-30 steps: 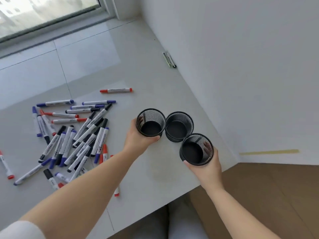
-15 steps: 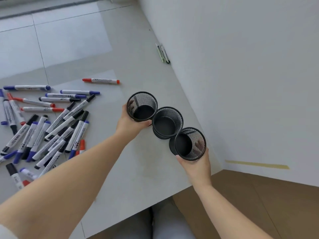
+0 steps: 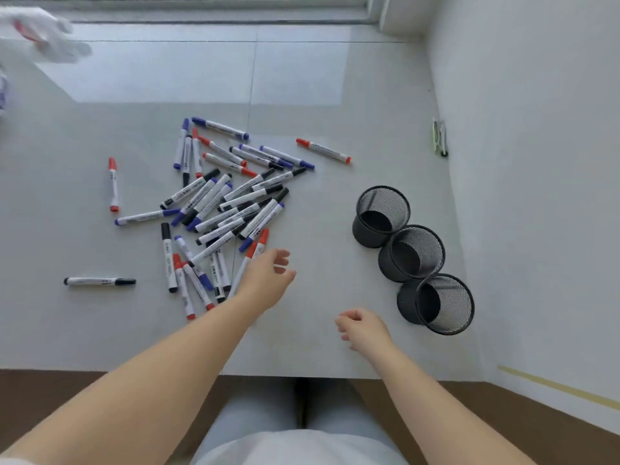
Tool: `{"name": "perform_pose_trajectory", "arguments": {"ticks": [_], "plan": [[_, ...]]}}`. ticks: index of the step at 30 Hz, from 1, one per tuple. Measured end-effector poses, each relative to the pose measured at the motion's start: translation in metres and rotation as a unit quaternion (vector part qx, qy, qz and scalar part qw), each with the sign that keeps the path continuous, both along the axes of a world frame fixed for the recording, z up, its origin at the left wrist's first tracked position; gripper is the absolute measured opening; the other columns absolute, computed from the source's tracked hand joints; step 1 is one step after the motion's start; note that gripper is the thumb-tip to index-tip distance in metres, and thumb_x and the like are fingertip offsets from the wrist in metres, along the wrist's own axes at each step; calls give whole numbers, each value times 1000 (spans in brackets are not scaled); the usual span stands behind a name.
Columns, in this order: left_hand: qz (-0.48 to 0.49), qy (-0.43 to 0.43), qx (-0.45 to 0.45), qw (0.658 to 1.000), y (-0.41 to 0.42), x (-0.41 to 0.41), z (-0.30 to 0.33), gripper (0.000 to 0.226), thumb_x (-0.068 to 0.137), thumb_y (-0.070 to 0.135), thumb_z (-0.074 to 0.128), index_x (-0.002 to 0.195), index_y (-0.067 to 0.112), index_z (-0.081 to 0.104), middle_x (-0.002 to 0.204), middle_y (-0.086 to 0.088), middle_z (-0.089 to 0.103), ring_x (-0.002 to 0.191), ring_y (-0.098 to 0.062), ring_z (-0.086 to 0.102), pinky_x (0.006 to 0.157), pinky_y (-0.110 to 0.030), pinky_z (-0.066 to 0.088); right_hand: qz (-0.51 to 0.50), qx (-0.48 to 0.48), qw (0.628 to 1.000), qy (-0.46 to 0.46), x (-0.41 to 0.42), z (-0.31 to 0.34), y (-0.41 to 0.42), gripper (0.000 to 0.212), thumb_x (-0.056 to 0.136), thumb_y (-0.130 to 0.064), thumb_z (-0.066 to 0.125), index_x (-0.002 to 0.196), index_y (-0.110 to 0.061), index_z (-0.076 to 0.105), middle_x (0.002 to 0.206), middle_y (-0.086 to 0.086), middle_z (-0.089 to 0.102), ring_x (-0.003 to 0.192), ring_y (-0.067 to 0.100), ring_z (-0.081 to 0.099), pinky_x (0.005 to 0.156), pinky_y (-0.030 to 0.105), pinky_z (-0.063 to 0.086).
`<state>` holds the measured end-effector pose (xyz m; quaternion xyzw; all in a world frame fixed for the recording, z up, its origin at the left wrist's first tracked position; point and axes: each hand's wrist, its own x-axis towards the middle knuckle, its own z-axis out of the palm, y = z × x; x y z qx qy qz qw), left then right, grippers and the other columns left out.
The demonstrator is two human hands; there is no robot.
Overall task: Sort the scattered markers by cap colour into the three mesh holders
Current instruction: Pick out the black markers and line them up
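Three empty black mesh holders stand in a diagonal row near the wall: the far one (image 3: 381, 214), the middle one (image 3: 412, 252) and the near one (image 3: 436, 303). A heap of white markers (image 3: 231, 206) with blue, black and red caps lies left of them. Stray ones lie apart: a red-capped marker (image 3: 323, 150), another red one (image 3: 113, 184), a black one (image 3: 99, 281). My left hand (image 3: 268, 278) hovers at the heap's near right edge, fingers loosely curled, holding nothing. My right hand (image 3: 364, 328) hangs empty and loosely curled, left of the near holder.
The grey table (image 3: 318, 95) ends at a front edge just before my lap. A white wall (image 3: 536, 162) borders it on the right, with a small green and white clip-like item (image 3: 440, 137) lying at its foot. White cloth (image 3: 43, 35) lies at the far left corner.
Both hands have let go of the outer holders, which now stand free in a row. My left hand has moved left to the marker heap. The view has swung left.
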<state>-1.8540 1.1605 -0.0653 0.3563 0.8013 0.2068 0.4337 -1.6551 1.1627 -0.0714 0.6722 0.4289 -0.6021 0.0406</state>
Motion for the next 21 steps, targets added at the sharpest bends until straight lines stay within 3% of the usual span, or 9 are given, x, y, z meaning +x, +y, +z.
{"name": "perform_pose_trajectory", "arguments": {"ticks": [5, 8, 12, 14, 18, 21], "plan": [[60, 8, -27, 998, -56, -62, 15, 21, 89, 27, 56, 110, 28, 55, 100, 13, 60, 91, -6, 56, 63, -19, 44, 46, 5, 999, 29, -59, 17, 5, 12, 88, -24, 55, 97, -17, 55, 88, 0, 61, 78, 13, 58, 71, 28, 48], [90, 30, -23, 995, -86, -108, 15, 19, 88, 25, 55, 107, 28, 58, 100, 10, 61, 92, -8, 57, 68, -19, 42, 59, 17, 998, 33, -103, 18, 0, 15, 88, -24, 55, 100, -15, 56, 88, 2, 62, 75, 12, 58, 72, 28, 48], [127, 75, -42, 988, -118, -172, 6, 16, 87, 23, 54, 101, 27, 60, 95, 7, 62, 86, -10, 55, 68, -22, 40, 80, 47, 995, 20, -162, 13, -14, 5, 87, -23, 55, 87, -20, 59, 90, 2, 63, 81, 15, 59, 78, 33, 49], [130, 95, -52, 986, -132, -205, 4, 17, 85, 20, 53, 99, 25, 61, 94, 7, 62, 84, -11, 55, 69, -23, 39, 84, 56, 995, 10, -189, 13, -26, 8, 88, -25, 54, 93, -21, 60, 94, 1, 62, 89, 18, 60, 78, 32, 49], [89, 154, -53, 983, -144, -260, -3, 21, 85, 14, 51, 103, 21, 61, 102, 2, 61, 90, -18, 55, 69, -28, 41, 108, 126, 986, -3, -240, 14, -44, 14, 87, -24, 53, 98, -21, 61, 98, -2, 64, 88, 14, 59, 73, 25, 46], [-8, 214, -56, 975, -144, -291, -12, 28, 85, 14, 55, 112, 21, 58, 111, -2, 56, 107, -22, 46, 78, -31, 40, 121, 186, 975, -10, -275, 13, -48, 15, 88, -23, 52, 98, -21, 63, 90, -7, 62, 81, 9, 55, 62, 18, 39]]}}
